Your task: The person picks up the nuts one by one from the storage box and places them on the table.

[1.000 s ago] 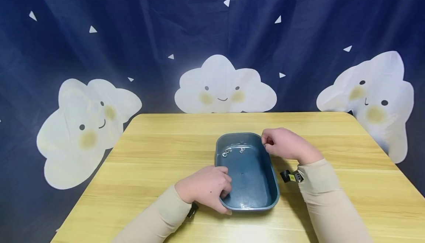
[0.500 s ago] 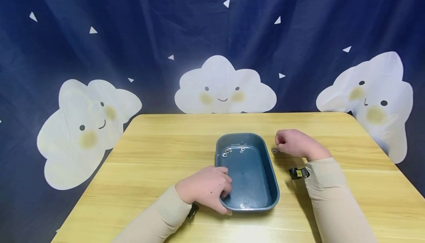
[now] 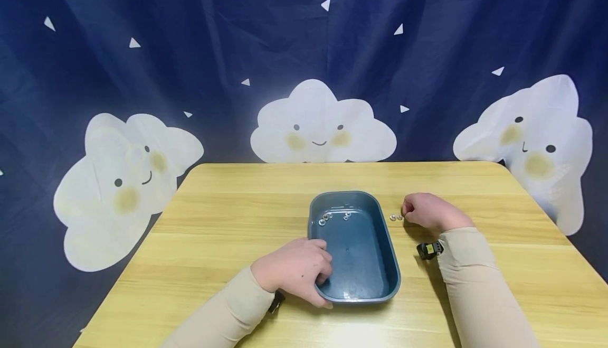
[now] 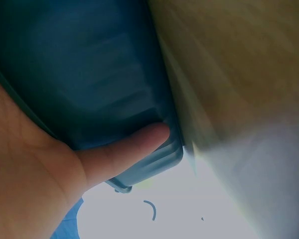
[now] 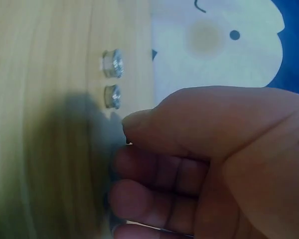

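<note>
A blue-grey plastic tray (image 3: pixel 363 263) stands on the table. My left hand (image 3: pixel 296 269) grips its near left rim, fingers inside; the left wrist view shows the thumb (image 4: pixel 127 149) along the outer wall. Small metal nuts lie inside the tray toward the far end, one nut (image 3: pixel 322 222) at the left. Right of the tray, two flanged nuts (image 5: pixel 113 63) sit in a row on the table. Beside them is my right hand (image 3: pixel 429 210), fingers curled, thumb and index fingertip together low over the wood. A tiny glinting piece shows between those tips, mostly hidden.
The light wooden table (image 3: pixel 228 221) reaches back to a dark blue curtain (image 3: pixel 304 31) printed with white clouds. A small black wrist camera (image 3: pixel 429 250) hangs under the right sleeve, just above the wood.
My right hand has moved from the tray's far right rim rightward along the table. First one nut, now two, have come into sight beside it. Left hand and tray stay put.
</note>
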{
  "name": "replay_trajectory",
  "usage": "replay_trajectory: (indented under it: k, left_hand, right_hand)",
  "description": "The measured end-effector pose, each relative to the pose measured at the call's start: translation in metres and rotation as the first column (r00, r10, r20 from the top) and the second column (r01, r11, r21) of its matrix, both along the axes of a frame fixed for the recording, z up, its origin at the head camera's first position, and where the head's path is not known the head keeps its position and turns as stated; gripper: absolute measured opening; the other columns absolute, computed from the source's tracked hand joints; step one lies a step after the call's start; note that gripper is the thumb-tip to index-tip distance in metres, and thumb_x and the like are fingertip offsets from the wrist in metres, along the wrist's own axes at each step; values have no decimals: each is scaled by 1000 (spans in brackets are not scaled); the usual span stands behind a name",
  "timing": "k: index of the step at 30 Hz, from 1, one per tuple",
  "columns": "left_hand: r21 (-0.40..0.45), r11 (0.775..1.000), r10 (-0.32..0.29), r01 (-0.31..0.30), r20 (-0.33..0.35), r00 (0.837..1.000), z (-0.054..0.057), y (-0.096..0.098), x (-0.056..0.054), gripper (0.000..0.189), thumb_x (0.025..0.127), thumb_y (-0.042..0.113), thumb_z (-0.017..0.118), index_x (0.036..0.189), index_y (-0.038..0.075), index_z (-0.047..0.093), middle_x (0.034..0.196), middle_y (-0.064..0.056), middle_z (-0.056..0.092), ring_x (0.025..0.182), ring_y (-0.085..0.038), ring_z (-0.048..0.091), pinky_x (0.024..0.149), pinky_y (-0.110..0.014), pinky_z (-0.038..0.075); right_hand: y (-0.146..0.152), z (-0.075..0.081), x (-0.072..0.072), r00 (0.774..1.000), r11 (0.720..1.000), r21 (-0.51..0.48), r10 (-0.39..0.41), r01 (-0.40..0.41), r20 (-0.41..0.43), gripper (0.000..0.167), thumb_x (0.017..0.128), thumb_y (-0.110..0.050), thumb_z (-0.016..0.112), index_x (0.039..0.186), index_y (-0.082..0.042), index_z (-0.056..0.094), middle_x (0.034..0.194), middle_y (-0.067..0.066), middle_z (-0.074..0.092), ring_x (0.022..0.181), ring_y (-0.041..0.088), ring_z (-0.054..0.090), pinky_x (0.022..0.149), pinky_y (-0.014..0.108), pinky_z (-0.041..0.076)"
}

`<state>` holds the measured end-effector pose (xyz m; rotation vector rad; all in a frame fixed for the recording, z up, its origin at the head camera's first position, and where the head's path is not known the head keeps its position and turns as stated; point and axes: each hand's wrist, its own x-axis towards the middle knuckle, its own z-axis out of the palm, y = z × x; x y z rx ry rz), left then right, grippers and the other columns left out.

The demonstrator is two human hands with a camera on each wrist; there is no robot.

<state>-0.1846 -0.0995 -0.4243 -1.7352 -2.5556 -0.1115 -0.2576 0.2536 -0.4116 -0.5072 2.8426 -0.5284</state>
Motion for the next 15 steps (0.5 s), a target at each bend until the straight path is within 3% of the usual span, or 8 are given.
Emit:
replay_trajectory:
  k: [15]
  left_hand:
    - [2, 1000, -3, 3, 1, 1000, 0, 0, -1, 51, 69, 67, 77, 54, 31, 45, 64, 24, 37, 71, -4, 35, 57, -15, 28]
  right_hand:
    - [-3, -8, -4, 999, 999, 0, -33, 33, 23, 11, 87, -3, 58, 88, -12, 63, 88, 3, 61, 82, 24, 56, 76, 42, 44]
